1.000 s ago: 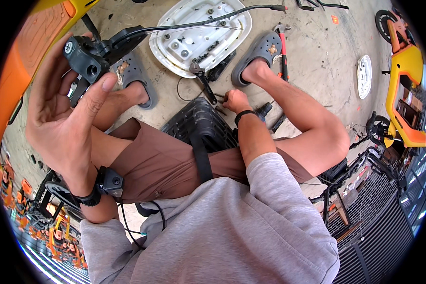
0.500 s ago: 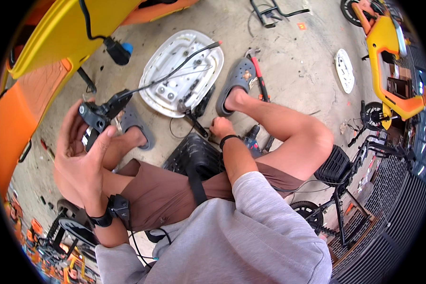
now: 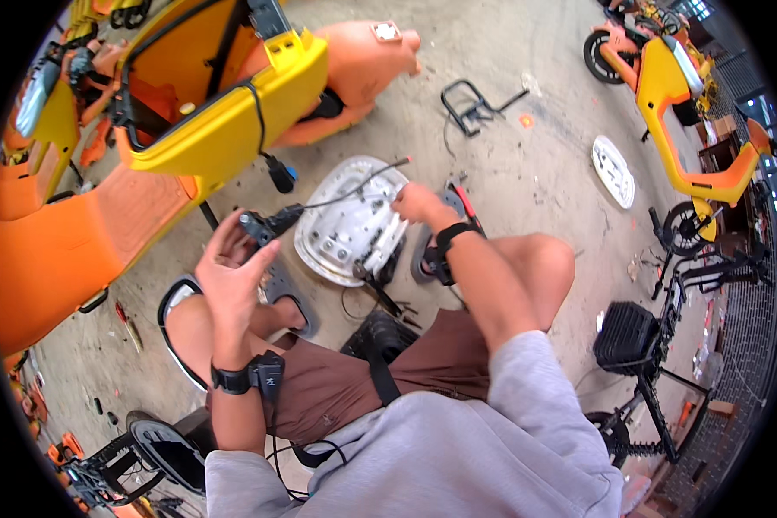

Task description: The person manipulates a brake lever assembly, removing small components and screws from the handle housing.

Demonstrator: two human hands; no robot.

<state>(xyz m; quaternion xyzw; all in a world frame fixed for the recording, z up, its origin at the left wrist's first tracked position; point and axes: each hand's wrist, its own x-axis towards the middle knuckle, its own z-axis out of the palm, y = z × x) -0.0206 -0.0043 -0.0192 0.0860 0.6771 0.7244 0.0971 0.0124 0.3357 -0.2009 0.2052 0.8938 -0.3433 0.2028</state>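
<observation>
My left hand (image 3: 233, 274) is raised by the yellow and orange scooter, fingers and thumb wrapped round a black brake lever (image 3: 269, 226). From the lever a thin black cable (image 3: 354, 189) with a red tip runs to the right, above a white plastic panel (image 3: 317, 226) lying on the floor. At that panel's right edge is my right hand (image 3: 420, 204), fingers closed and bent inward; whatever may be pinched in them is hidden. Below the panel, between my legs, sits a black ribbed plastic piece (image 3: 380, 332).
The yellow and orange scooter (image 3: 224, 129) stands close on the left, a black plug (image 3: 279, 174) dangling from it. Red-handled pliers (image 3: 464, 205) lie beside my right shoe. A black metal frame (image 3: 470, 108), a smaller white panel (image 3: 612, 171) and a screwdriver (image 3: 128, 326) lie on the floor.
My right hand has lifted from low between my legs and gone forward to the white panel's right edge. My left hand keeps its hold on the brake lever. The view has shifted, showing more scooter.
</observation>
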